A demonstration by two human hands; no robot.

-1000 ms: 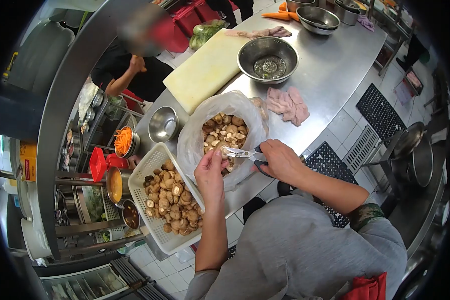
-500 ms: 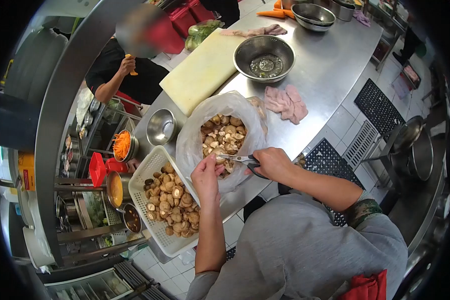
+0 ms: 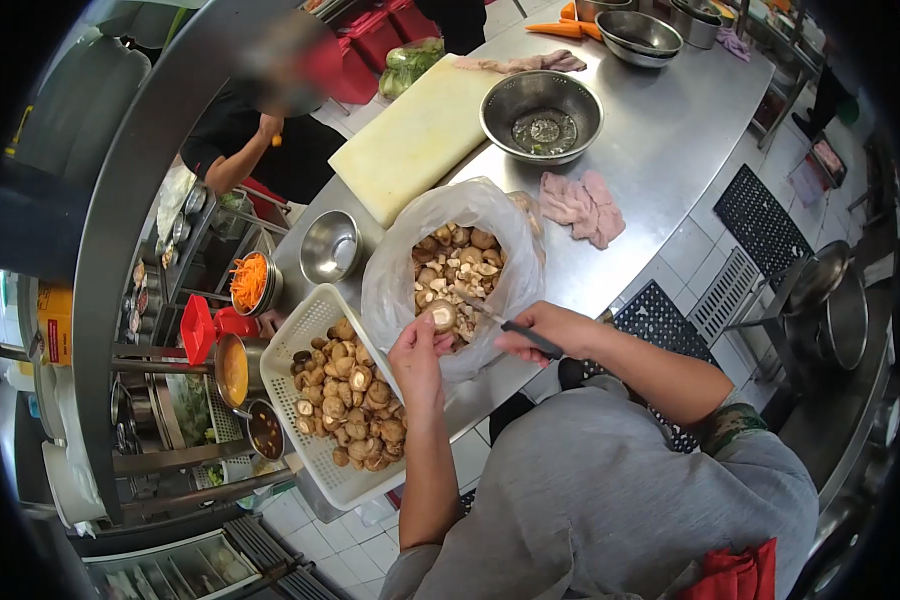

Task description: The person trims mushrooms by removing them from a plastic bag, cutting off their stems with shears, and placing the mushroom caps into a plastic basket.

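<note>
Pale-gilled, one mushroom (image 3: 440, 316) is pinched by the left hand (image 3: 417, 357), at one o'clock of its palm. The right hand (image 3: 547, 332) grasps scissors (image 3: 526, 338), their tip directed toward ten o'clock. From the left hand, the plastic bag (image 3: 394, 250) at one o'clock contains cut mushrooms (image 3: 460, 258); the white basket (image 3: 315, 316) at eight contains brown mushrooms (image 3: 350, 405).

"How is the left hand (image 3: 419, 358) held?"
"It is closed in a pinch, at the end of a left forearm (image 3: 431, 450) reaching almost straight forward."
"And the right hand (image 3: 553, 328)?"
"Curled into a grip, near the left but apart, with the right forearm (image 3: 662, 374) slanting forward and inward."
</note>
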